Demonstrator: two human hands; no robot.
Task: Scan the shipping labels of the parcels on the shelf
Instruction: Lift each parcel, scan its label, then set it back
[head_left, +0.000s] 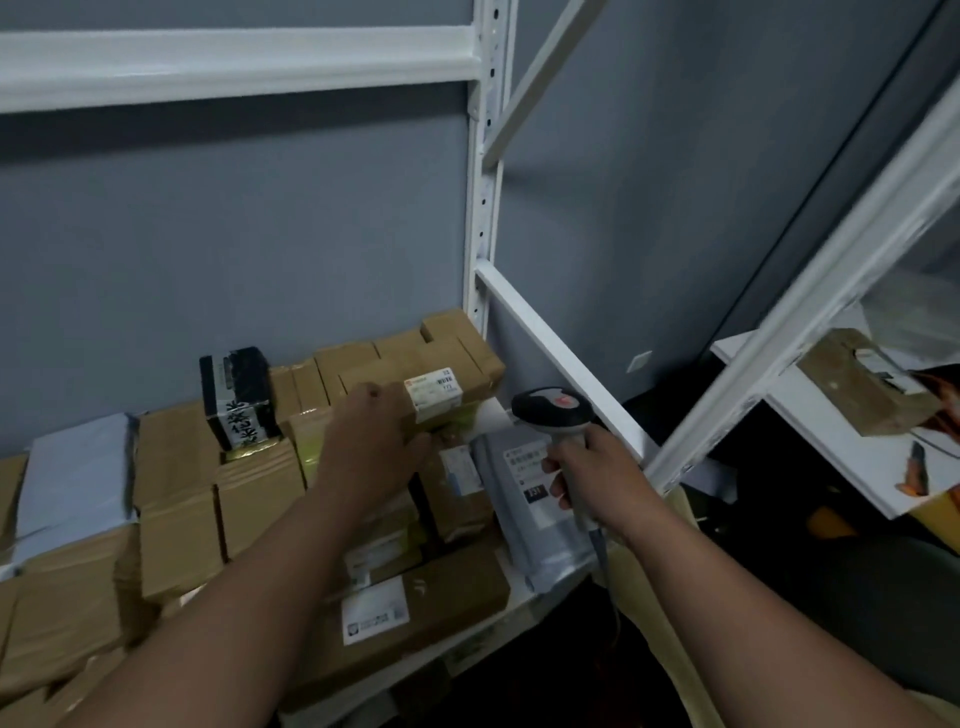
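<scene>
Cardboard parcels crowd a white shelf (524, 584). My left hand (371, 439) grips a small brown box (447, 410) at its left end; the box's white shipping label (432, 392) faces up, and the box sits above the other parcels. My right hand (592, 473) holds a grey and black barcode scanner (553, 410) by its handle, head pointing left toward the label. Under the scanner lies a grey poly mailer (535, 512) with its own label. A flat brown parcel (415, 618) with a white label lies at the shelf's front.
A black box with white print (239, 397) stands at the back. A pale mailer (78, 483) lies at the left on brown boxes. White uprights (485, 156) frame the shelf; a second rack (831, 415) with a parcel stands at the right. Grey wall behind.
</scene>
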